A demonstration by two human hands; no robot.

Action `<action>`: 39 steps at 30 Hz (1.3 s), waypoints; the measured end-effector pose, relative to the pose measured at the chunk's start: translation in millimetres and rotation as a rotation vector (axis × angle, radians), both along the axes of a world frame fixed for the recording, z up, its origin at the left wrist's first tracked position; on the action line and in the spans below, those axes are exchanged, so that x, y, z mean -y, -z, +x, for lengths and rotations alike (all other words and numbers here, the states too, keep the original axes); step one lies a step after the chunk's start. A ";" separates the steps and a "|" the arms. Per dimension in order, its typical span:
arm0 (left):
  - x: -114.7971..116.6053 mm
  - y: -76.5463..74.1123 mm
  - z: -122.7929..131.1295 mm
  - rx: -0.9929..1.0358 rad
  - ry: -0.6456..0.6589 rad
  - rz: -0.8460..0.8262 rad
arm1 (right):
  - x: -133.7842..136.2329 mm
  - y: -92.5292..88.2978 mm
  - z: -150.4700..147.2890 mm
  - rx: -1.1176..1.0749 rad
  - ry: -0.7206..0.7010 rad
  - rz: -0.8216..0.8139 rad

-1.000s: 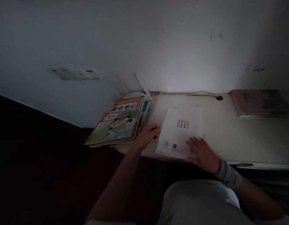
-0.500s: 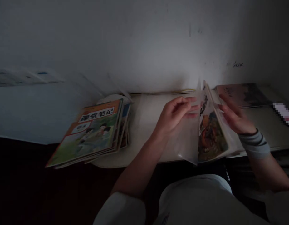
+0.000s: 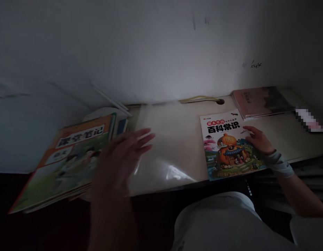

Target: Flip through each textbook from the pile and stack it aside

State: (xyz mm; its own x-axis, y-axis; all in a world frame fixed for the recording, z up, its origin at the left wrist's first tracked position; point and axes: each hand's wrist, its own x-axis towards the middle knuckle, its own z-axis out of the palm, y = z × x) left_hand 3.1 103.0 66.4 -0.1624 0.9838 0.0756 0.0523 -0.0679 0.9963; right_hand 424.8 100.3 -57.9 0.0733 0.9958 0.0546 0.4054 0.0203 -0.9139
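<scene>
White-and-green paperback with orange gourd-house cover (image 3: 228, 151) flat on cream tabletop (image 3: 278, 136), right of clear plastic sheet (image 3: 168, 164). Right hand (image 3: 261, 141) unclenched at paperback's right edge; left hand (image 3: 119, 158) fingers outstretched, blurred.

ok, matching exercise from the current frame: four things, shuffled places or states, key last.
Things
1. Gourd-cover book
2. Clear plastic sheet
3. Orange-and-green book
4. Yellow cable

Places or states
A. At the back of the desk, along the wall
B. Right by the right hand
C. Catching bright glints of light
D. On top of the pile at the left

Right pairs
1-B, 2-C, 3-D, 4-A
</scene>
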 end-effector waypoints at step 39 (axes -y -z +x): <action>14.7 134.6 100.1 -1.254 0.505 0.361 | 20.2 2.9 0.2 0.481 0.097 0.126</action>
State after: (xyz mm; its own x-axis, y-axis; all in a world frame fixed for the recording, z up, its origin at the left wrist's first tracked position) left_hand 103.2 88.3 -68.1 0.5629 0.8102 0.1634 0.7774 -0.5862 0.2280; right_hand 425.0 80.1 -60.7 0.1020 0.9692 0.2242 0.7853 0.0599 -0.6162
